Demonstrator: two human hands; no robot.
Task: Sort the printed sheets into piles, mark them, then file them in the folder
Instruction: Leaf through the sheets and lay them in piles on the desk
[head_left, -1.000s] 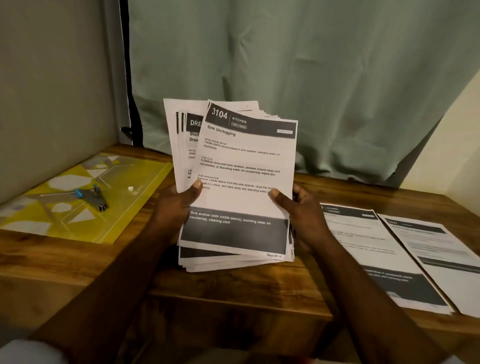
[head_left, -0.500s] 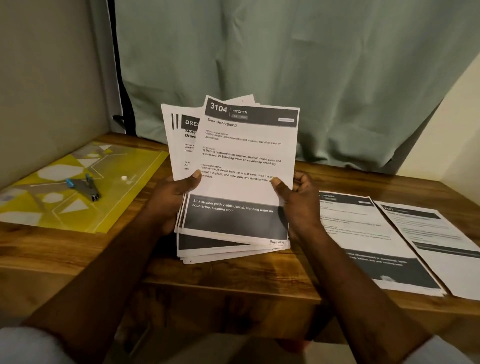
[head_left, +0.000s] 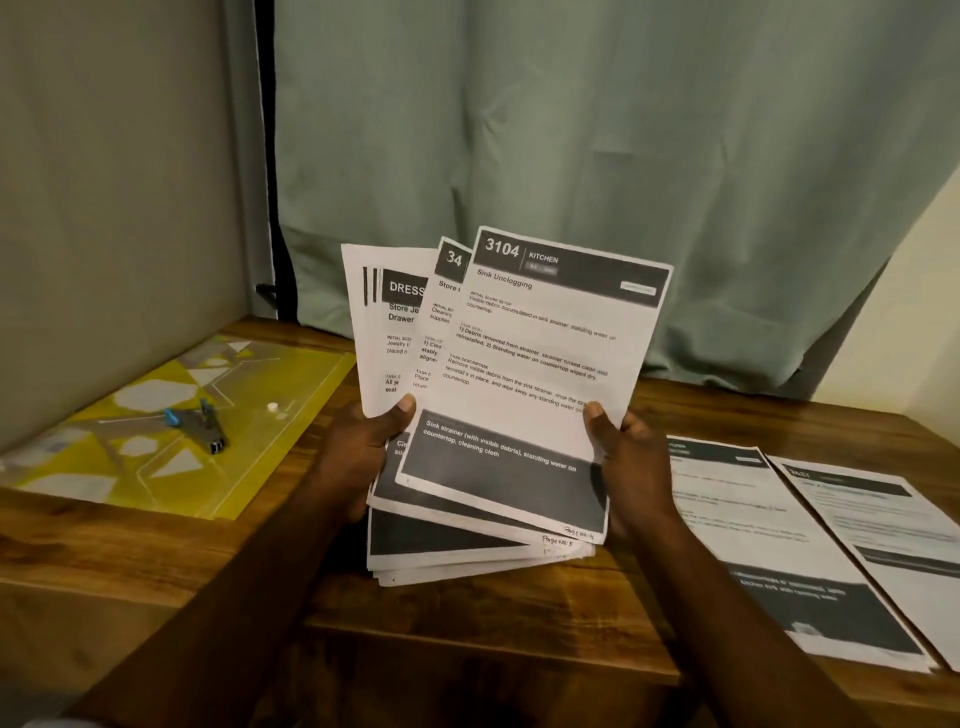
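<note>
Nearest the camera, two bare forearms reach in over the front edge of the wooden tabletop. The left hand grips the stack of printed sheets at its left edge, thumb pressed on the front and fingers curled out of sight behind. The right hand pinches the right edge of the top sheet, headed "3104 Kitchen, Sink Unclogging", thumb in front and fingers behind. The stack stands tilted up toward the camera, fanned so that the headers of two sheets behind show at the left. Whether its lower edge rests on the tabletop cannot be told. To the right, two sheets lie flat side by side on the tabletop, likely the start of the piles. Farther left lies the yellow folder, flat, with a small grey and blue tool on it and a white snap near its middle. A green curtain hangs behind. Plain paper like this is light, limp and slick sheet on sheet. A single page will probably sag if held by one corner, and the fan could slide apart, so the top sheet is best taken at mid-edge while the other hand clamps the rest firmly.
</note>
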